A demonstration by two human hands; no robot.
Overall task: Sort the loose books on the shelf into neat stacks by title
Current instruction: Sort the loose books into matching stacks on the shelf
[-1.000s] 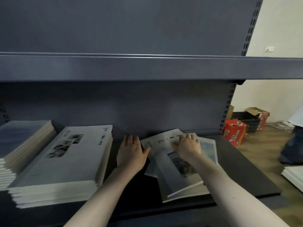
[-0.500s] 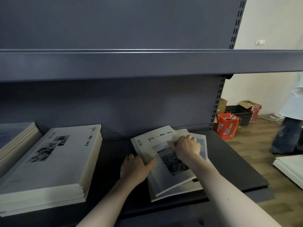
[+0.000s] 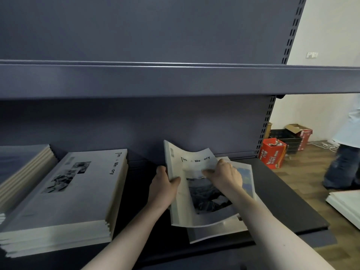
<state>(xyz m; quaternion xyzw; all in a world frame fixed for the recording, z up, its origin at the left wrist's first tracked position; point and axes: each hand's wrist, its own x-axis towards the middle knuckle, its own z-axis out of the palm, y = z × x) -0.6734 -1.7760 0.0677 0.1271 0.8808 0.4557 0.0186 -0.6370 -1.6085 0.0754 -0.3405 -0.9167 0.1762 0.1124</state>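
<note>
One dark shelf carries two neat stacks: a white-covered stack and, at far left, a dark-covered stack. One loose pile lies at right; its top book, one copy, is lifted and bowed. Two hands grasp it: left hand at the left edge, right hand curled over the cover.
</note>
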